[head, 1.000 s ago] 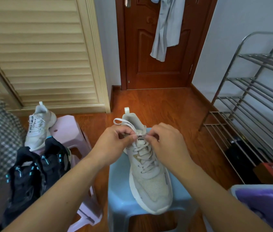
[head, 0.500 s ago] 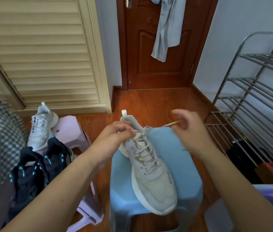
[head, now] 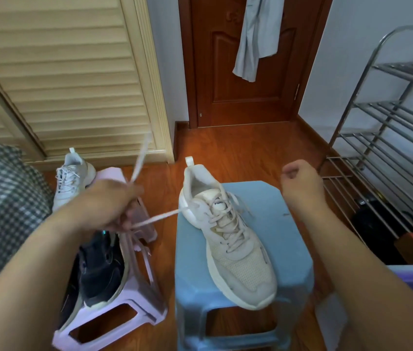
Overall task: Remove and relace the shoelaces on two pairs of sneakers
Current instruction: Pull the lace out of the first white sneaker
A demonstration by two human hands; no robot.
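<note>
Beige sneaker [head: 228, 239] overhanging blue stool [head: 284, 224] edge

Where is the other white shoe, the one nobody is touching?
In the head view the other white sneaker is on the far left, on the pink stool, in front of the slatted closet door and behind the dark sneakers.

Home entryway, wooden door [head: 240, 72], metal shoe rack [head: 387, 127], louvered closet [head: 61, 72]
</note>
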